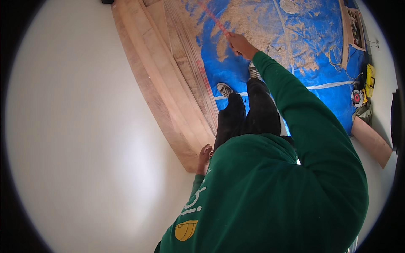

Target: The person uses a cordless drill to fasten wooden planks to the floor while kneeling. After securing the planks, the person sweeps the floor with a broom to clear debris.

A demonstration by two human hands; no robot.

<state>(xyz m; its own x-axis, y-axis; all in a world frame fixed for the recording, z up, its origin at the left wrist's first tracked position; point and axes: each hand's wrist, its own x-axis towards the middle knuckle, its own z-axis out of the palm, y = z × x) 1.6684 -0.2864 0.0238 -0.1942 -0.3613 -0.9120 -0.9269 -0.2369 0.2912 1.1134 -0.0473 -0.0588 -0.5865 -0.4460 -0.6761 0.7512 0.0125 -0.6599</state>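
Note:
My right hand (241,45) is stretched out ahead, closed around a thin red pole (216,20). The pole runs up and left from my fist over the sawdust (240,21), and its far end is outside the picture. My left hand (205,157) hangs low at my side, near the bottom end of the leaning wooden boards (162,80). Its fingers are loosely bent and a little apart, partly hidden by my green sweatshirt; I see nothing held in them.
A blue tarp (325,105) with pale tape seams covers the floor under my shoes (225,89). At right lie a circular saw (357,98), a yellow tool case (370,80), a yellow cord (335,59) and a loose plank (372,141). A white wall (84,126) fills the left.

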